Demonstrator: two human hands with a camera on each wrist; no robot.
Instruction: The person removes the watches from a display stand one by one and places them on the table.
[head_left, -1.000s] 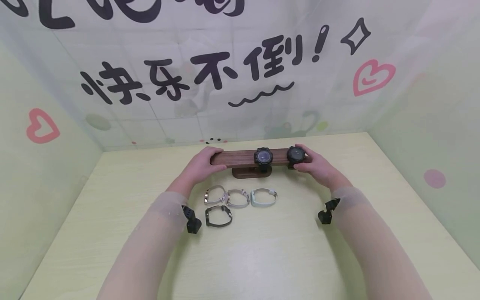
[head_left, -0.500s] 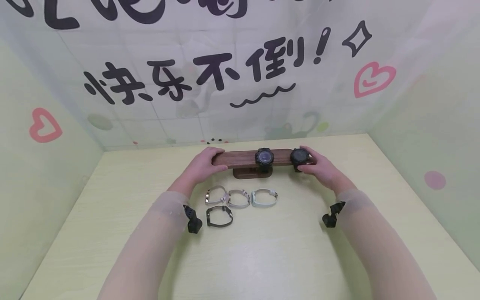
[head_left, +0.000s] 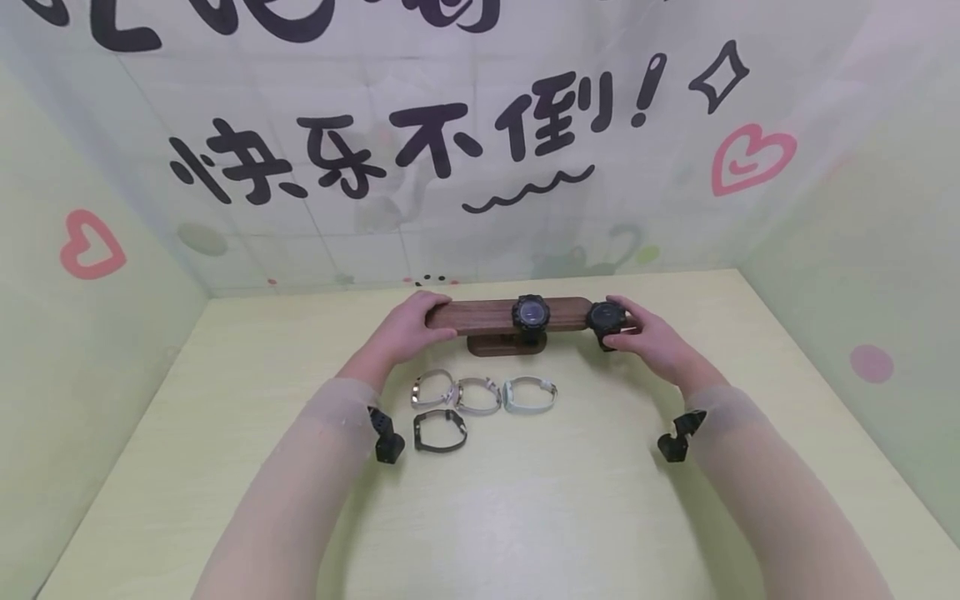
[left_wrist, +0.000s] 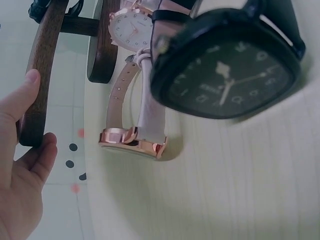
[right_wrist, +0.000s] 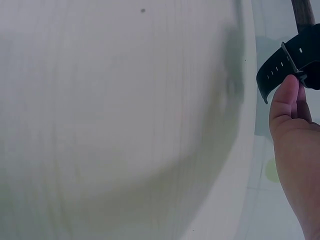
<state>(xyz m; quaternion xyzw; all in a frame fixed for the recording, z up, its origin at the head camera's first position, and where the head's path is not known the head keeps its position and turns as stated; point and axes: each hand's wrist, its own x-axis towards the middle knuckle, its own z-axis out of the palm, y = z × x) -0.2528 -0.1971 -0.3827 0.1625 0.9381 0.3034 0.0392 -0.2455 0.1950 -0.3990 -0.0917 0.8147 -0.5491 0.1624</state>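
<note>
A dark brown wooden watch stand (head_left: 480, 316) stands near the back of the table, a flat bar on a rounded base (head_left: 507, 345). My left hand (head_left: 411, 327) grips the bar's left end, thumb in front and fingers behind, as the left wrist view also shows. One black watch (head_left: 532, 313) is strapped round the bar right of its middle. At the bar's right end, my right hand (head_left: 637, 329) pinches a second black watch (head_left: 606, 317). In the right wrist view the thumb presses near the buckle of its black strap (right_wrist: 280, 67).
In front of the stand lie several looped watches: a pinkish one (head_left: 432, 389), a pale one (head_left: 477, 396), a light blue one (head_left: 530, 395) and a black-strapped one (head_left: 440, 432). Behind the table (head_left: 510, 517) rises a printed backdrop (head_left: 420, 242), with pale walls at both sides.
My right hand has drawn the second black watch rightward along the bar to its right end. The left hand keeps its grip on the bar's left end.
</note>
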